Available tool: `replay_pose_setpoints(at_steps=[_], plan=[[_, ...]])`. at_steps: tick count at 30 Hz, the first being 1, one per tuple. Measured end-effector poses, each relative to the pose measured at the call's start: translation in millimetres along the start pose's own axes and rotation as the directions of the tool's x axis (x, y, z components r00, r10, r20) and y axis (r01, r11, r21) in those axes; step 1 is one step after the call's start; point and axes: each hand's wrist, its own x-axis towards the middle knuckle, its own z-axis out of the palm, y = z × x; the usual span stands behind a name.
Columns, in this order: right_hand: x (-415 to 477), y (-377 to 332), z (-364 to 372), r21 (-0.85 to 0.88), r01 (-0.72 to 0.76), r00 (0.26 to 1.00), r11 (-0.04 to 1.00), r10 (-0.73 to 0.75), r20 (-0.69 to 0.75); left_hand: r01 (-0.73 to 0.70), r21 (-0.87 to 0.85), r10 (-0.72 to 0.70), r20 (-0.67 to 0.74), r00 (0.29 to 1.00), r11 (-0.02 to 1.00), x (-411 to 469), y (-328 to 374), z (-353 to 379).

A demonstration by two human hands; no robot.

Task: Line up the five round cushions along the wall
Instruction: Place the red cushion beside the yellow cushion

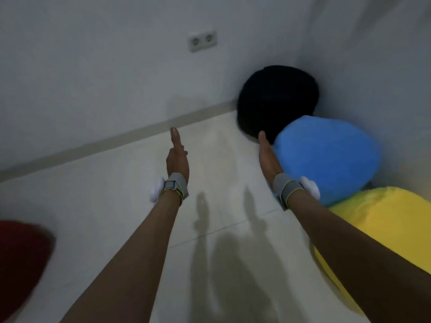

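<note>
Right now your left hand (177, 157) hangs flat and empty over the floor (130, 206), while your right hand (268, 157), also flat and gripping nothing, rests against the blue cushion (326, 157). The black cushion (277, 99) sits in the corner, blue just beside it, the yellow cushion (384, 227) next along the right wall (373, 54); the red cushion (21, 257) lies well apart. Shove blue carelessly and it could roll off the wall or nudge black askew.

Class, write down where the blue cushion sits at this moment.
In the head view, the blue cushion sits on the right against the wall, between the black cushion in the corner and the yellow cushion, with the right hand at its left edge.
</note>
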Motion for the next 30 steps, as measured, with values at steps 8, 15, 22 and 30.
replay_pose_setpoints(at_steps=[8, 15, 22, 30], plan=[[-90.2, -40.2, 276.1, -0.109, 0.021, 0.928, 0.994, 0.021, 0.373, 0.058, -0.116, -0.084, -0.236, 0.968, 0.992, 44.5, -15.5, -298.8], [-179.9, -62.0, 465.2, -0.193, 0.093, 0.815, 0.977, 0.036, 0.578, 0.074, -0.247, -0.179, -0.436, 0.882, 0.966, 45.2, -42.0, -522.9], [-259.6, -69.0, 634.0, -0.274, 0.216, 0.655, 0.937, 0.069, 0.753, 0.043, -0.365, -0.28, -0.627, 0.727, 0.93, 23.1, -75.7, -701.0], [-294.7, -52.3, 786.3, -0.333, 0.315, 0.511, 0.889, 0.138, 0.849, 0.046, -0.46, -0.391, -0.693, 0.606, 0.886, 34.3, -118.5, -825.5]])
